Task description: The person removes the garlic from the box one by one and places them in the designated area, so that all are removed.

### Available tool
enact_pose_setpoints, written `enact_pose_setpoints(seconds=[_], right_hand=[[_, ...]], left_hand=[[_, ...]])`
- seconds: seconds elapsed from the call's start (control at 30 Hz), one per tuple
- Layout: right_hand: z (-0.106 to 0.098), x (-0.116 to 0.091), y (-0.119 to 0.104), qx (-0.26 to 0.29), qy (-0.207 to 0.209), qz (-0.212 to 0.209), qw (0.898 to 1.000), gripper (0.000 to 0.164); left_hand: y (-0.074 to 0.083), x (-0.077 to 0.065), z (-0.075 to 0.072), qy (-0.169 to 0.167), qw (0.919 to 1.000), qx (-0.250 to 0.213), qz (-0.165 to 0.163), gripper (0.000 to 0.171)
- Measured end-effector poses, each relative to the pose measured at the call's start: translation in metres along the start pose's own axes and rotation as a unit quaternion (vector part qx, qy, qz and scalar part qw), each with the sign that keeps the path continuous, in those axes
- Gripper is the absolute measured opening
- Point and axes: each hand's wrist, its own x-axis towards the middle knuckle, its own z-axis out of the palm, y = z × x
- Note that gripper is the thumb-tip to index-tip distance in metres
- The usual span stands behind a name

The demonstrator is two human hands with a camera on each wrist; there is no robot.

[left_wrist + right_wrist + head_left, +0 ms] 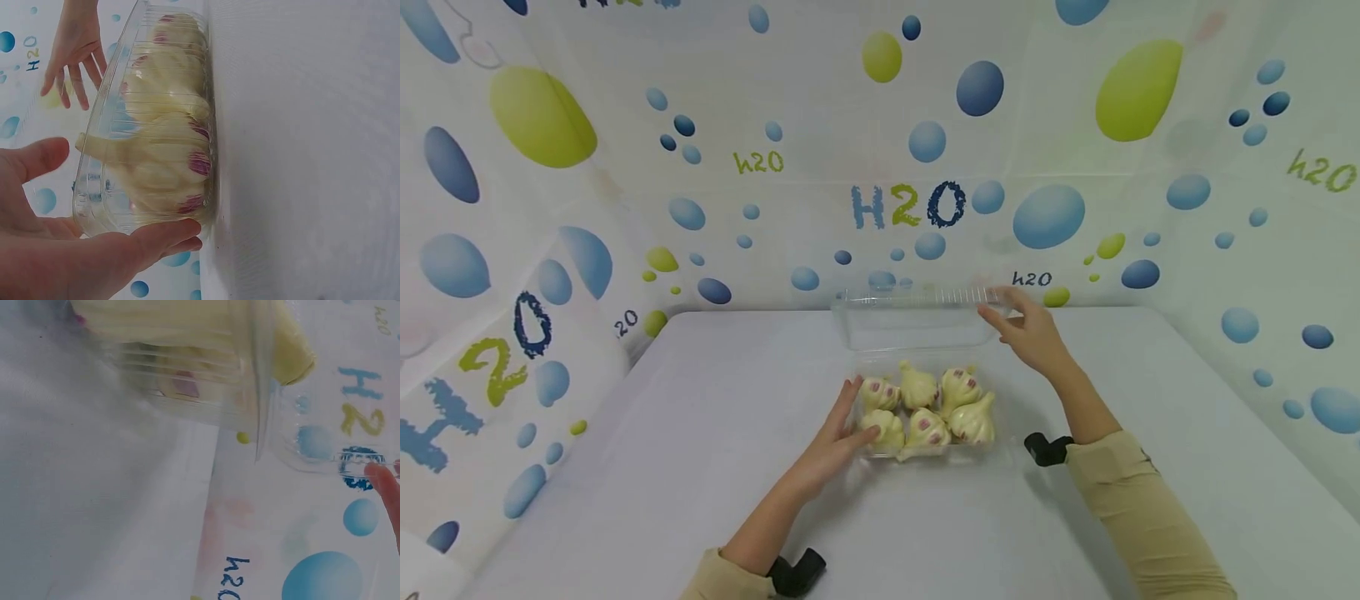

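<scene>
A clear plastic container (859,450) holds several garlic bulbs (927,429), pale with purple patches. Its hinged lid (917,337) stands raised at the far side. My left hand (833,450) rests at the container's left end; in the left wrist view its fairly straight fingers (165,240) lie against the end wall, with the thumb held apart. At the lid's upper right corner is my right hand (1026,333). A fingertip (375,472) meets the lid's rim in the right wrist view, while the left wrist view shows that hand (78,50) with fingers extended and spread.
The container stands on a white-covered table (737,400). Behind it hangs a white sheet (820,100) printed with blue and green drops and H2O lettering. A black wrist device (1047,450) sits by the right cuff, another black device (797,573) by the left.
</scene>
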Motion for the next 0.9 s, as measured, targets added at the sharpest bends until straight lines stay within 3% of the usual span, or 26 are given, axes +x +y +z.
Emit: enact_pose_setpoints(seconds=[0.2, 0.33, 0.7, 0.9], right_hand=[[0.002, 0.001, 0.001, 0.022, 0.021, -0.048, 0.998, 0.054], [0.003, 0.000, 0.001, 0.017, 0.032, -0.070, 0.997, 0.064], [0.008, 0.023, 0.035, -0.003, 0.023, -0.064, 0.998, 0.083], [0.011, 0.033, 0.045, -0.005, 0.013, -0.029, 0.999, 0.086]], left_hand=[[-0.003, -0.002, 0.000, -0.018, 0.9997, 0.017, 0.007, 0.091], [-0.004, -0.003, 0.001, -0.021, 0.9995, 0.017, 0.015, 0.096], [-0.010, 0.012, -0.001, -0.020, 0.9990, 0.034, 0.020, 0.098], [-0.014, 0.021, -0.003, -0.020, 0.9990, 0.033, 0.021, 0.099]])
